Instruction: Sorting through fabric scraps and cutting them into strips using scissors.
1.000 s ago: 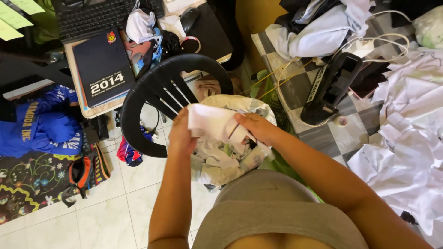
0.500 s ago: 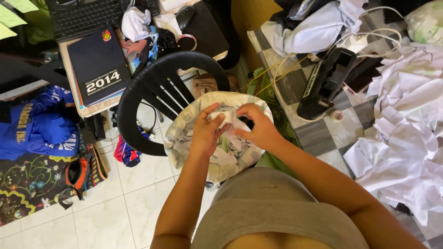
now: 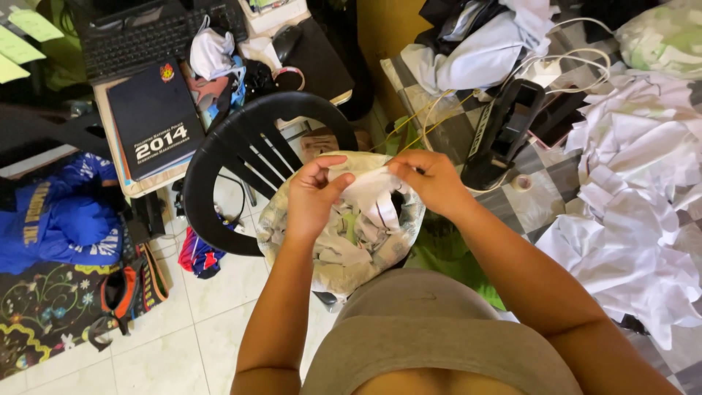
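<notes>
My left hand and my right hand both grip a crumpled white paper strip and hold it over a clear plastic bag stuffed with torn paper. The bag rests on the seat of a black plastic chair directly in front of me. The paper stretches between my two hands, just above the bag's open mouth.
A heap of crumpled white paper covers the checkered table on the right, beside a black tape dispenser and cables. A dark book, a keyboard and clutter lie on the desk at upper left. Blue cloth lies on the tiled floor.
A second ago my hands held a flat white sheet above the bag. They have since crumpled it and lowered it to the bag's mouth.
</notes>
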